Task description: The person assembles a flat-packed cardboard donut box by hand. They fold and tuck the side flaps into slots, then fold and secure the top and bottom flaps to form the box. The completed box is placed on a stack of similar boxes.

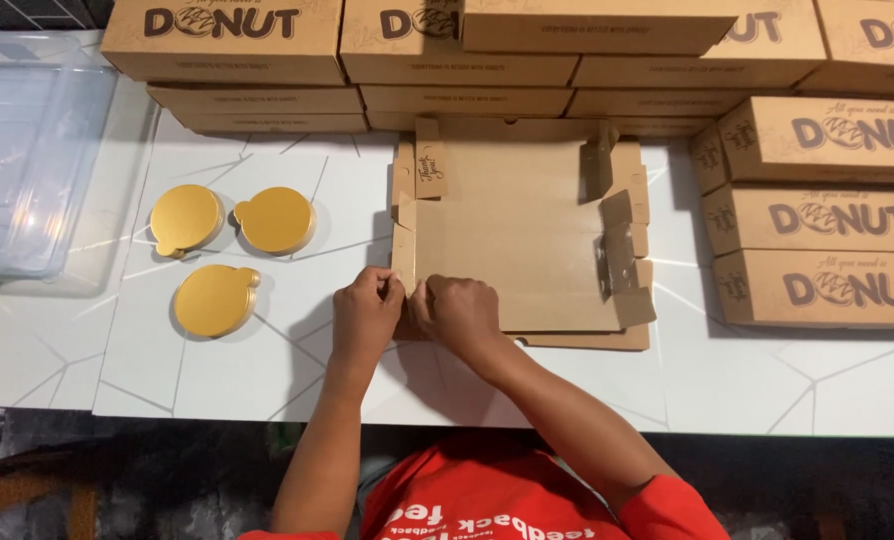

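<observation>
Both hands pinched the near-left corner flap of the flat cardboard box (512, 245), lying mid-table: left hand (365, 312) at seven o'clock, right hand (459, 312) beside it. Pressing the crease squarely would likely fold it cleanest. Fingertips and the tab beneath stayed hidden.

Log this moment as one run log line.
left hand: pinching box flap | right hand: pinching same flap | flat cardboard box: partly folded | gold discs: left, untouched
</observation>
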